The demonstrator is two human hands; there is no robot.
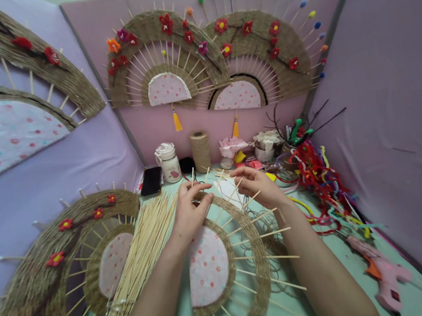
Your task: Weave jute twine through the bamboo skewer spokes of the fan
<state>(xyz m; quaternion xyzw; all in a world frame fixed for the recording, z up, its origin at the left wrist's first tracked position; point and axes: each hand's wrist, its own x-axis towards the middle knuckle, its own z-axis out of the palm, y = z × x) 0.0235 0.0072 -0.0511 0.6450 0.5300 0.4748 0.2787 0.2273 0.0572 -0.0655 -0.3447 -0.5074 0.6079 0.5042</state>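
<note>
A half-round fan of thin sticks woven with brown twine (256,242) stands tilted in front of me, with a pink-dotted white half-circle (209,267) at its centre. My left hand (192,207) grips the far end of its woven band, thumb and fingers closed around the edge between sticks. On the right, my right hand (255,185) is closed beside the protruding stick tips, fingers curled together. Whatever it pinches, perhaps a strand of twine, is too small to make out. Loose twine (266,224) lies tangled on the table behind the fan.
A bundle of thin sticks (141,252) and a flower-decorated fan (40,280) lie left. Behind stand a phone (151,181), white bottle (169,162) and twine spool (200,151). Right are coloured pipe cleaners (320,177) and a pink glue gun (386,269). Finished fans (156,31) hang behind.
</note>
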